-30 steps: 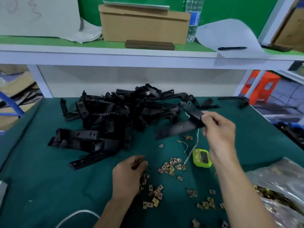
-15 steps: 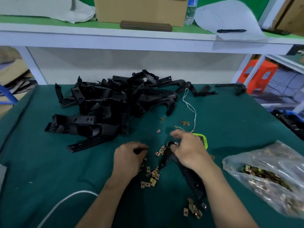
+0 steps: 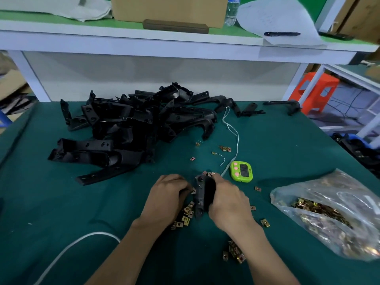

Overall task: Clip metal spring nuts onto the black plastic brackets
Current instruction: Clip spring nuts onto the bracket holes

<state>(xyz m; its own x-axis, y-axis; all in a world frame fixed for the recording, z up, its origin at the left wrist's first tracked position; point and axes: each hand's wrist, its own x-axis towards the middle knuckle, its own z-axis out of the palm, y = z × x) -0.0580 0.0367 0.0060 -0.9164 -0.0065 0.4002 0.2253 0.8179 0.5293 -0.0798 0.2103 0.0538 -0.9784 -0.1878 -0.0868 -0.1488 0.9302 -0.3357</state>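
At a green-covered workbench [image 3: 82,212], a person's right hand [image 3: 228,199] curls around a black plastic bracket [image 3: 200,196] held just above the cloth, while the left hand [image 3: 167,197], fingers bent, pinches a metal spring nut [image 3: 193,191] against the bracket's left edge. Loose nuts [image 3: 186,217] lie beneath; a bracket pile [image 3: 127,124] sits behind, a green timer [image 3: 241,171] and a bag of nuts [image 3: 329,212] to the right.

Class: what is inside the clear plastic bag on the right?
The plastic bag holds a heap of brass-coloured metal spring nuts, seen through its film. Nuts deeper in the heap are covered; creases blur the near end.
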